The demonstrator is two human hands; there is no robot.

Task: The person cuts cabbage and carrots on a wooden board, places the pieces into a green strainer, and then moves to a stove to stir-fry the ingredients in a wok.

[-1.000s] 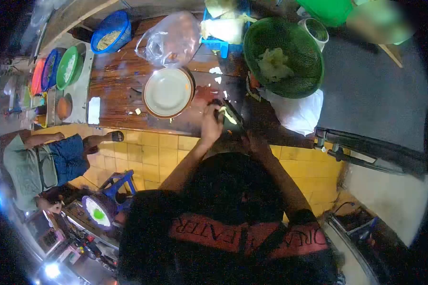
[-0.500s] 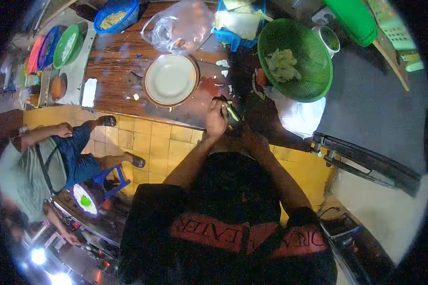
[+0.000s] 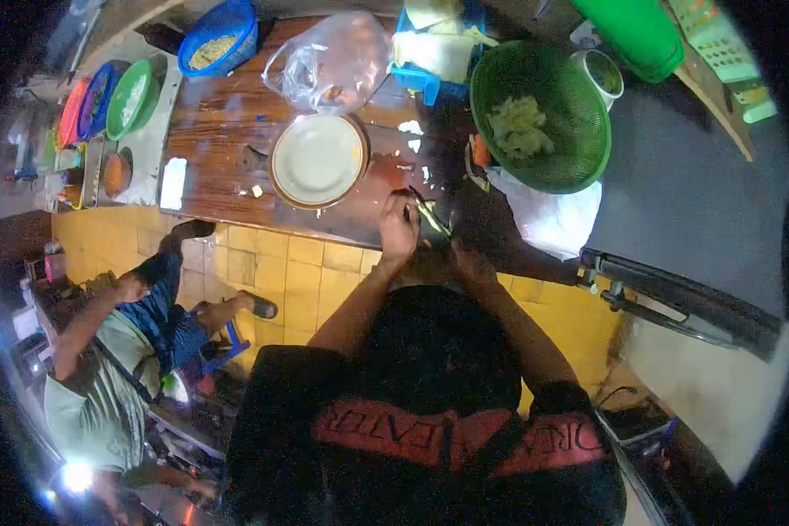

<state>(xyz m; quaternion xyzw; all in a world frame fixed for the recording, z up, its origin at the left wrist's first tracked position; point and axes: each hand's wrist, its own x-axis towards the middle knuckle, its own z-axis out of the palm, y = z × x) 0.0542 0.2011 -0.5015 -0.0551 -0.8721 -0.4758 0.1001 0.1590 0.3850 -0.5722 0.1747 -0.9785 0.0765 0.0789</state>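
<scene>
At the table's front edge, my left hand (image 3: 400, 226) has its fingers curled round a dark, slim item (image 3: 414, 195) too dim to name. A pale green strip (image 3: 433, 217) lies between my two hands. In shadow just to the right is my right hand (image 3: 472, 263), its fingers too dark to make out. A cream plate with a brown rim (image 3: 318, 162) sits left of my hands. Small white scraps (image 3: 415, 145) are scattered beyond them on the brown table (image 3: 228, 167).
A green colander (image 3: 579, 131) with pale shreds and a white bag (image 3: 563, 215) are at right. Behind stand a clear plastic bag (image 3: 337, 61), a blue basket (image 3: 430, 83) and a blue bowl (image 3: 241, 53). Another person (image 3: 105, 386) is at lower left.
The view has shifted slightly, so the table things appear a little lower. The other person has moved, with torso and legs now farther right. My hands stay close together at the table edge.
</scene>
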